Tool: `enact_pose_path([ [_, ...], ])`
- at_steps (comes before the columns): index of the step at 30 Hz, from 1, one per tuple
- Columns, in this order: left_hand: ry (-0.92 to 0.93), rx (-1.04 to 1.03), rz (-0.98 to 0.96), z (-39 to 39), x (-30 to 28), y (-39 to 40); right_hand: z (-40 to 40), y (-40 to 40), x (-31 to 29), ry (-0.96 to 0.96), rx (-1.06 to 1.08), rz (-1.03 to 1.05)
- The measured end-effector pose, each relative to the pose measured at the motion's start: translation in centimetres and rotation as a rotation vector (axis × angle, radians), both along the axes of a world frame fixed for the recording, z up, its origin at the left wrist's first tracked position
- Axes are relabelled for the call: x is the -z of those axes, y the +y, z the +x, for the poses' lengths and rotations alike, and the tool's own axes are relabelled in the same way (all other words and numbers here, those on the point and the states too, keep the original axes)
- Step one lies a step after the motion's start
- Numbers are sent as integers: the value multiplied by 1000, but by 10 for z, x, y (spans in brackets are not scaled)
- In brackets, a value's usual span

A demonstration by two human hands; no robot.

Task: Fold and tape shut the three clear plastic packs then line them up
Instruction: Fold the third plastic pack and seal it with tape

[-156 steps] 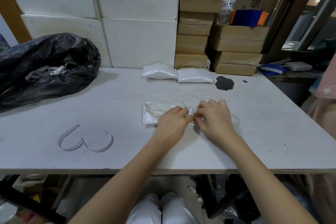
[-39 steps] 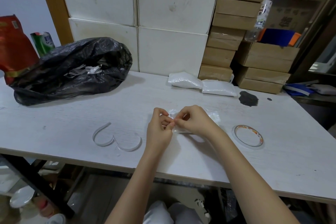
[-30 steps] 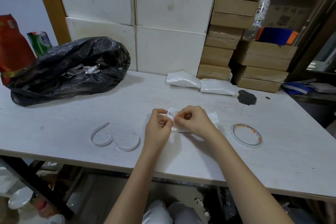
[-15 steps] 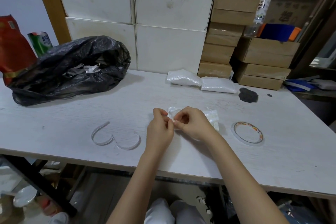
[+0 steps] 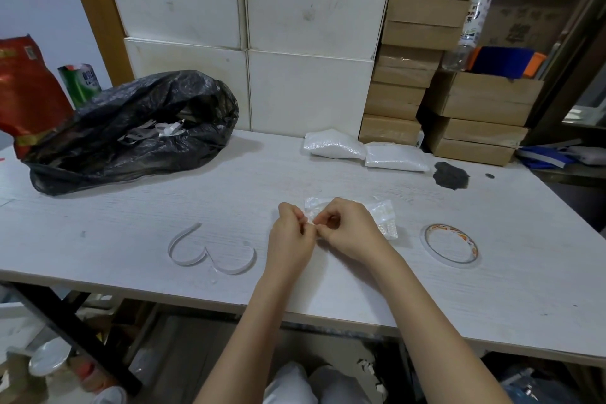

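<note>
Pack point(image 5: 382, 216) sits mid-frame on table point(image 5: 131, 223), left hand point(image 5: 288, 236) & right hand point(image 5: 351, 231) both pinching its folded edge; I'd keep fold tight w/ tape pressed flat across it

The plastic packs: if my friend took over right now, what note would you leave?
Left hand and right hand: both pinch the near-left edge of the third clear plastic pack, which lies mid-table in front of you.
The round roll of clear tape lies flat to the right of that pack.
Two finished white-looking plastic packs sit side by side, touching, at the back of the white wooden table by the stacked brown cardboard boxes.
Done: two packs lined up.
Left: finish folding and taping the third, then set it beside the other two.
</note>
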State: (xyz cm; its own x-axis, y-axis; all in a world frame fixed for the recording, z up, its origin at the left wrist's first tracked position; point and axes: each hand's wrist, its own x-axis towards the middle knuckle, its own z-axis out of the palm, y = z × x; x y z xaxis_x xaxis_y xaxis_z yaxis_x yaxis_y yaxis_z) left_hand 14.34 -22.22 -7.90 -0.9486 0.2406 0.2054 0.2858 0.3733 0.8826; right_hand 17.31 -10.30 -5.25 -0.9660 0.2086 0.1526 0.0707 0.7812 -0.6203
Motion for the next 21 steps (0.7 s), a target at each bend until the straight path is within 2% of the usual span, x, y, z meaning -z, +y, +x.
enact_pose_path([
  [3, -54, 18, 117, -2, 3, -3, 1, 2, 0, 5, 4, -24],
  [8, -72, 30, 173, -4, 4, -3, 0, 1, 2, 21, 43, -40],
  [21, -79, -27, 117, 0, -2, 0, 3, -2, 1, 32, 15, -19],
])
